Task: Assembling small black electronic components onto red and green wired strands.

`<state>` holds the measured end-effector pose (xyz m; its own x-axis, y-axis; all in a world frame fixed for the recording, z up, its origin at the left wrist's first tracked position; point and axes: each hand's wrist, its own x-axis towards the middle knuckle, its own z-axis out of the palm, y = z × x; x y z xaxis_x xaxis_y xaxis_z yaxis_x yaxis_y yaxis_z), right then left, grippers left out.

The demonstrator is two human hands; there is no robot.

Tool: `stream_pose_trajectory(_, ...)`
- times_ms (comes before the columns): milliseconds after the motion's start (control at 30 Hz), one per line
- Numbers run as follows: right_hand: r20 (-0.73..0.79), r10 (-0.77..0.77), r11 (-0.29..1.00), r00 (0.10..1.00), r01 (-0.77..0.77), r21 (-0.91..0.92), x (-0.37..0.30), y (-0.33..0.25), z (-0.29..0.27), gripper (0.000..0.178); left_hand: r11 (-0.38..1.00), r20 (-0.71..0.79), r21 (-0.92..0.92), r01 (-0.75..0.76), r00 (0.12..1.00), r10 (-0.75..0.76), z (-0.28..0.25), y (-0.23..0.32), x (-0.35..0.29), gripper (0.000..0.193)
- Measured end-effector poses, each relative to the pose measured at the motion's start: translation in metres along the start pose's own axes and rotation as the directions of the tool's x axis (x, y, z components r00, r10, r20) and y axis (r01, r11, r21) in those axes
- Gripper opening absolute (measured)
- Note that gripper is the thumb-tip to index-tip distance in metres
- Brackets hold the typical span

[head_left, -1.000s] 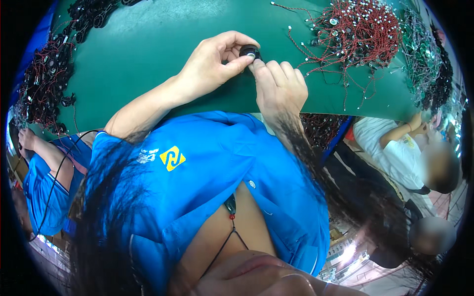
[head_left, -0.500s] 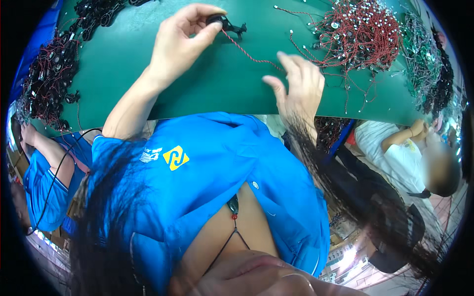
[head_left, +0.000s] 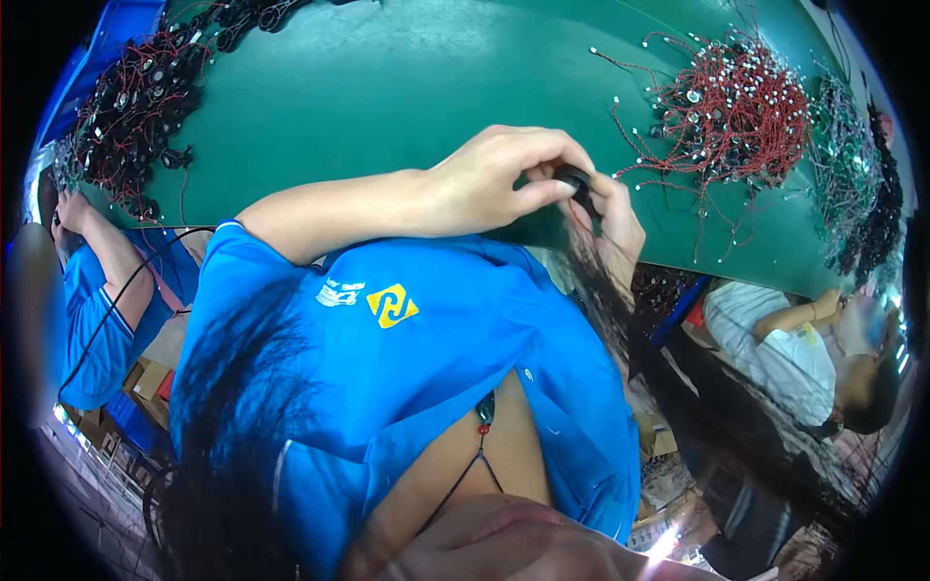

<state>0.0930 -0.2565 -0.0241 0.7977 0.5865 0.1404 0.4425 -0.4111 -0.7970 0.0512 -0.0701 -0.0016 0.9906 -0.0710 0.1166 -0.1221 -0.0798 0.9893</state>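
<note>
My left hand (head_left: 504,179) reaches across to the right and pinches a small round black part (head_left: 574,181) between thumb and fingers. Against its other side, the fingers of my right hand (head_left: 617,228) are curled, gripping the same part. A thin red wire (head_left: 578,219) trails down from it toward my right palm. Strands of hair and the fingers cover much of the wire and of the lower right hand. The part is held just above the near edge of the green table (head_left: 368,116).
Right of my hands lies a heap of red twisted wires (head_left: 741,116) with white connectors, beside green-and-white wires (head_left: 843,165). Black parts with red wires (head_left: 136,107) are piled at the left. Co-workers sit on both sides, one in blue (head_left: 102,320), one in white (head_left: 765,329).
My left hand has come right and nearer with the black part. My right hand, open and apart before, now closes on the part too.
</note>
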Motion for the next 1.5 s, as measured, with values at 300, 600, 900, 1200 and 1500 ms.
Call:
stream_pose_trajectory(300, -0.292, 0.498, 0.520, 0.817, -0.550, -0.653, -0.091, 0.031, -0.151, 0.035, 0.107, -0.380, 0.920, 0.378, 0.785, 0.489, -0.154, 0.001, 0.029, 0.019)
stream_pose_trajectory(600, -0.368, 0.172, 0.656, 0.914, -0.385, -0.649, -0.039, 0.028, -0.121, 0.029, -0.299, -0.282, 0.875, 0.381, 0.903, 0.325, -0.218, -0.054, 0.036, 0.033)
stream_pose_trajectory(900, -0.276, -0.322, 0.739, 0.905, 0.059, -0.671, 0.052, 0.044, -0.074, 0.014, 0.013, -0.478, 0.871, 0.492, 0.840, 0.258, -0.202, -0.058, 0.042, 0.026)
stream_pose_trajectory(1200, -0.039, -0.355, 0.545, 0.934, 0.173, -0.820, 0.091, 0.048, -0.067, 0.015, 0.799, -0.526, 0.601, 0.009, 0.757, 0.387, -0.152, -0.026, 0.030, 0.020)
stream_pose_trajectory(1500, 0.124, -0.244, 0.606, 0.962, 0.251, -0.755, 0.079, 0.050, -0.072, 0.016, 0.990, -0.367, 0.065, 0.126, 0.926, -0.094, -0.088, -0.038, 0.015, 0.025)
